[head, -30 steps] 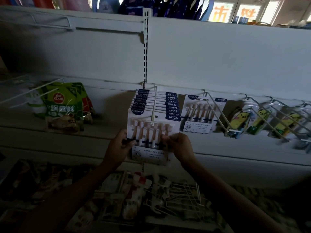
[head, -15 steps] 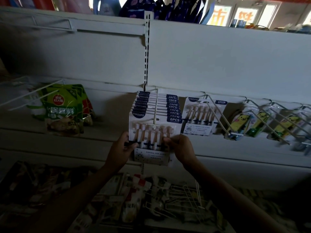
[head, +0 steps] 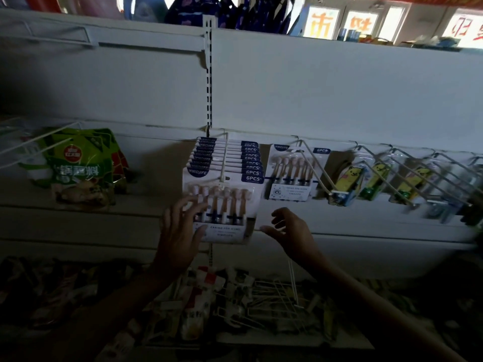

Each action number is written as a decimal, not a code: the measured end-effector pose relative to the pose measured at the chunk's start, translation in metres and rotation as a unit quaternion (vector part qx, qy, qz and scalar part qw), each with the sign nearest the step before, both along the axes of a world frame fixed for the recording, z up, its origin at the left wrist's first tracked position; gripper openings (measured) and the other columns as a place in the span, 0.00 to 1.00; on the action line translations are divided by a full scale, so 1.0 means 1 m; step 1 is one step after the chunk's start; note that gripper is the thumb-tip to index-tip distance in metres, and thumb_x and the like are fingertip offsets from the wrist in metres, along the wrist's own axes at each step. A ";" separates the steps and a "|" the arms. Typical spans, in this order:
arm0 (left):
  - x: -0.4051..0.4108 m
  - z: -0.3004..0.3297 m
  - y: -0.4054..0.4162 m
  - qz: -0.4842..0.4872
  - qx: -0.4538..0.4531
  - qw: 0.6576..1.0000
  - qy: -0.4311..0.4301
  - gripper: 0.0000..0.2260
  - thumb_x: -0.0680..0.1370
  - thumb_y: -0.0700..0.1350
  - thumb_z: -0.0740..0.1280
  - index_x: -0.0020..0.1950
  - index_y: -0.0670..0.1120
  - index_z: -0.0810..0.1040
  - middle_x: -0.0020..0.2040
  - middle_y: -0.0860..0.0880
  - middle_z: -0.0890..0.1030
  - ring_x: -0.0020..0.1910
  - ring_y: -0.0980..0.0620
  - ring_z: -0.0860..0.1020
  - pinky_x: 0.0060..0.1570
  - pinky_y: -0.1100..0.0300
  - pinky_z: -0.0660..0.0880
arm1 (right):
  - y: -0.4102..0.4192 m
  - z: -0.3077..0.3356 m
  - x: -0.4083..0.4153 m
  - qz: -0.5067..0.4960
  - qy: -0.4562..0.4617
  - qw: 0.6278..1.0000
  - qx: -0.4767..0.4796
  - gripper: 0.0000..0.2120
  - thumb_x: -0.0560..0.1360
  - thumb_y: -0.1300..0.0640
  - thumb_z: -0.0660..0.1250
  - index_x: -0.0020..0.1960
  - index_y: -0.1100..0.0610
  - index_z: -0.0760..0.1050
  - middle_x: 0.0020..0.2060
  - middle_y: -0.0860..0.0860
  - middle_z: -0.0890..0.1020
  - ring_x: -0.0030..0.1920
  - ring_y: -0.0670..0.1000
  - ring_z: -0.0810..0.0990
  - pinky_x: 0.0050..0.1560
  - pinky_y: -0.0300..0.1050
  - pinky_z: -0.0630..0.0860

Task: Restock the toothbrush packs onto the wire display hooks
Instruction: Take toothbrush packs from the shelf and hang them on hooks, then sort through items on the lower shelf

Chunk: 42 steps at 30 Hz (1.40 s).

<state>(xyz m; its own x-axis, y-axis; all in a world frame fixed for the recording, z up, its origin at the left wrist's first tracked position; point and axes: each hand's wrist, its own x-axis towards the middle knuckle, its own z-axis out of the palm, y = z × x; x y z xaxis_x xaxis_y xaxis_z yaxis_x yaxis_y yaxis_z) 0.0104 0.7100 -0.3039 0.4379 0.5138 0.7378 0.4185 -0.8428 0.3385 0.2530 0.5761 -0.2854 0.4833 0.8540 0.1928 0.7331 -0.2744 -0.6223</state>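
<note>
A stack of several white-and-navy toothbrush packs hangs on a white wire hook at the middle of the shelf wall. My left hand is spread in front of the front pack's lower left corner, fingers straight, possibly brushing it. My right hand hovers just right of the stack, fingers loosely curled, holding nothing. One more identical pack hangs on the neighbouring hook to the right.
Yellow cartoon toothbrush packs hang on further hooks to the right. Green snack bags sit on hooks at the left. Below lies a dim shelf with loose packs and spare wire hooks.
Both hands have let go of the front toothbrush pack and drawn back; the right hand moved off to the right. The stack hangs by itself on the hook.
</note>
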 end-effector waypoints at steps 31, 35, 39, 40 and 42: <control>0.460 0.051 -0.384 -0.360 0.142 0.897 0.214 0.25 0.77 0.60 0.67 0.72 0.54 0.72 0.71 0.54 0.74 0.72 0.55 0.69 0.71 0.61 0.65 | -0.506 0.057 0.380 0.066 -0.319 0.942 -0.080 0.30 0.77 0.38 0.64 0.74 0.51 0.69 0.70 0.50 0.75 0.70 0.53 0.73 0.67 0.53 0.73; 0.524 0.057 -0.418 -0.367 0.143 0.893 0.216 0.25 0.77 0.63 0.66 0.72 0.56 0.72 0.70 0.56 0.74 0.71 0.56 0.69 0.70 0.61 0.66 | -0.546 0.052 0.440 0.055 -0.324 0.942 -0.068 0.30 0.76 0.38 0.64 0.73 0.52 0.70 0.69 0.51 0.75 0.69 0.53 0.73 0.68 0.52 0.72; 0.600 0.052 -0.444 -0.384 0.147 0.885 0.218 0.27 0.77 0.65 0.64 0.72 0.55 0.72 0.70 0.56 0.74 0.71 0.56 0.70 0.70 0.58 0.68 | -0.575 0.040 0.510 0.042 -0.327 0.942 -0.067 0.31 0.76 0.38 0.67 0.74 0.52 0.69 0.70 0.50 0.74 0.70 0.53 0.72 0.68 0.51 0.73; 0.621 0.048 -0.450 -0.387 0.148 0.884 0.219 0.27 0.77 0.66 0.64 0.72 0.55 0.71 0.71 0.56 0.74 0.71 0.56 0.70 0.70 0.57 0.68 | -0.581 0.037 0.529 0.041 -0.328 0.941 -0.069 0.31 0.76 0.37 0.67 0.74 0.52 0.69 0.70 0.50 0.74 0.71 0.53 0.72 0.68 0.50 0.73; 0.663 0.039 -0.460 -0.393 0.148 0.881 0.219 0.27 0.77 0.65 0.65 0.73 0.56 0.70 0.71 0.56 0.73 0.71 0.56 0.69 0.70 0.57 0.69 | -0.592 0.032 0.568 0.041 -0.338 0.937 -0.075 0.31 0.76 0.36 0.66 0.74 0.51 0.69 0.71 0.49 0.74 0.71 0.52 0.70 0.68 0.49 0.71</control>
<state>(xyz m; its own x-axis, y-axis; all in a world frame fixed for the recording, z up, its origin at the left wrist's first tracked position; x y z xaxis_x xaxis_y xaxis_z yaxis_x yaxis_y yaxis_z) 0.6739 0.2495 -0.2653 0.8482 -0.2620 0.4603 -0.2986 -0.9543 0.0070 0.8208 -0.0160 -0.2531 0.2261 0.9251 0.3052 0.9684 -0.2474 0.0326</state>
